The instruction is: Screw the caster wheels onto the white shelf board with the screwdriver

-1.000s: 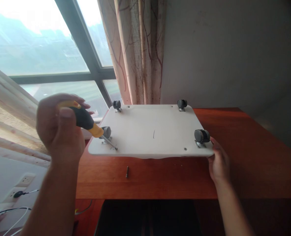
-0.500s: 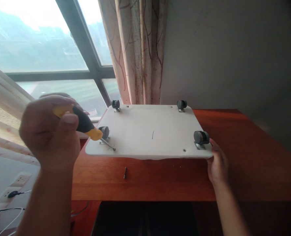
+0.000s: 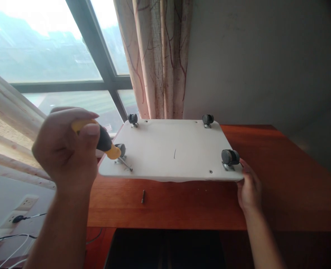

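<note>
My left hand (image 3: pixel 66 151) is closed around the yellow and black handle of a screwdriver (image 3: pixel 107 144). Its tip touches the near left corner of a white board (image 3: pixel 171 149), beside a grey caster wheel (image 3: pixel 121 149). The board lies upside down on a red-brown wooden table (image 3: pixel 280 179), with more caster wheels at its other corners. My right hand (image 3: pixel 249 188) grips the board's near right corner, just below the caster wheel (image 3: pixel 230 157) there. A loose dark screw (image 3: pixel 143 196) lies on the table in front of the board.
A window (image 3: pixel 42 56) and patterned curtains (image 3: pixel 159 56) stand behind the table, with a grey wall to the right. A wall socket (image 3: pixel 16 215) with a plug and white cables sits at the lower left. A dark opening lies under the table's front edge.
My left hand has shifted slightly around the screwdriver handle, as in turning it, while the tip stayed at the board's near left corner. My right hand kept its hold.
</note>
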A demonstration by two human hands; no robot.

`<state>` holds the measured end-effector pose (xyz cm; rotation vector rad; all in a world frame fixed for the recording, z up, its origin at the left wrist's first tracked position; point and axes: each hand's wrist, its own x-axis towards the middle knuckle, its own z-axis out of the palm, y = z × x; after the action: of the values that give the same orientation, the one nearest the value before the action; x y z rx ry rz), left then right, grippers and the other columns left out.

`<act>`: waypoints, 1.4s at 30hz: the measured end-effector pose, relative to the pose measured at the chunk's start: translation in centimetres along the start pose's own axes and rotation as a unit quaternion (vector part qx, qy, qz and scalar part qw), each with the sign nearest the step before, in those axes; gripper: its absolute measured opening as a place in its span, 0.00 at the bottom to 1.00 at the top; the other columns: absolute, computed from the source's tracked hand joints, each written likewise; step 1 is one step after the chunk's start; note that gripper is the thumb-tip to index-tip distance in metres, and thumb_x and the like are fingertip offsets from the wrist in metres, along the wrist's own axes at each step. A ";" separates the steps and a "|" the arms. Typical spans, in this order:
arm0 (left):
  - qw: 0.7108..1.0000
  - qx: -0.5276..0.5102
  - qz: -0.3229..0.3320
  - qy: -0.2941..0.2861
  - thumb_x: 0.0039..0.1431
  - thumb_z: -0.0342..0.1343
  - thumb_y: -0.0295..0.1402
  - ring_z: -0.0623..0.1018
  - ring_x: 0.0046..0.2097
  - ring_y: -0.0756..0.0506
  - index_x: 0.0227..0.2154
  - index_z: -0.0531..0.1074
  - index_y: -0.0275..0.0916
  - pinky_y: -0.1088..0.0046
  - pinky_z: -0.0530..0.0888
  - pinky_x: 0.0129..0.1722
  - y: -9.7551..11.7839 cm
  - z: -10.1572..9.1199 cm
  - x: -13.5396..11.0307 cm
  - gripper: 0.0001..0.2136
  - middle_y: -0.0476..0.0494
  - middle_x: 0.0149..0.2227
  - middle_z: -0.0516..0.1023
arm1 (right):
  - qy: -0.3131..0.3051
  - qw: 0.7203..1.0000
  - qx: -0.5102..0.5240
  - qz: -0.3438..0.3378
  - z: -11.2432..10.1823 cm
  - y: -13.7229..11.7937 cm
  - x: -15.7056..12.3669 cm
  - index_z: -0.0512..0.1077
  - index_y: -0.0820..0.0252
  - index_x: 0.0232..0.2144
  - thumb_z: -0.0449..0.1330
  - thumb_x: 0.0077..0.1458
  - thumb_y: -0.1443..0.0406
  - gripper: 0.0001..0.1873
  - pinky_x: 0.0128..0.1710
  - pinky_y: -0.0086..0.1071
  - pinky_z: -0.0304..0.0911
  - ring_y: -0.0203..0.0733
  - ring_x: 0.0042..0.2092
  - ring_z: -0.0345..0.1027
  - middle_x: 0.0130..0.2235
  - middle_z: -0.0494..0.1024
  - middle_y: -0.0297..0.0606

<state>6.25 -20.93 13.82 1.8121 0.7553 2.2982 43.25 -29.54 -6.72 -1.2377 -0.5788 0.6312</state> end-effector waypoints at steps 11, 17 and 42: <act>0.998 0.019 0.067 0.000 0.51 0.69 0.45 0.76 0.28 0.47 0.31 0.79 0.39 0.72 0.71 0.22 -0.4 0.3 0.5 0.14 0.46 0.30 0.76 | 0.000 1.000 -0.007 -0.006 -0.1 0.2 0.1 0.79 0.56 0.49 0.62 0.56 0.54 0.21 0.47 0.39 0.70 0.50 0.54 0.74 0.53 0.80 0.40; 0.998 0.009 0.045 0.032 0.58 0.61 0.39 0.74 0.24 0.49 0.35 0.77 0.38 0.71 0.70 0.23 -0.4 0.9 -0.1 0.09 0.49 0.25 0.74 | -0.002 1.000 -0.003 0.001 -0.2 0.3 0.1 0.79 0.57 0.49 0.62 0.57 0.54 0.21 0.46 0.39 0.71 0.51 0.54 0.74 0.53 0.80 0.40; 0.997 0.030 0.069 -0.025 0.51 0.71 0.39 0.76 0.29 0.49 0.40 0.79 0.38 0.72 0.72 0.26 -1.9 -0.7 0.0 0.15 0.47 0.32 0.77 | 0.004 1.000 0.023 0.020 0.0 -0.1 -0.1 0.80 0.54 0.48 0.64 0.56 0.55 0.20 0.46 0.36 0.70 0.47 0.54 0.73 0.53 0.80 0.37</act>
<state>5.16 -19.51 12.90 1.9990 0.7218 2.3270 43.19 -29.60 -6.63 -1.2116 -0.5317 0.6699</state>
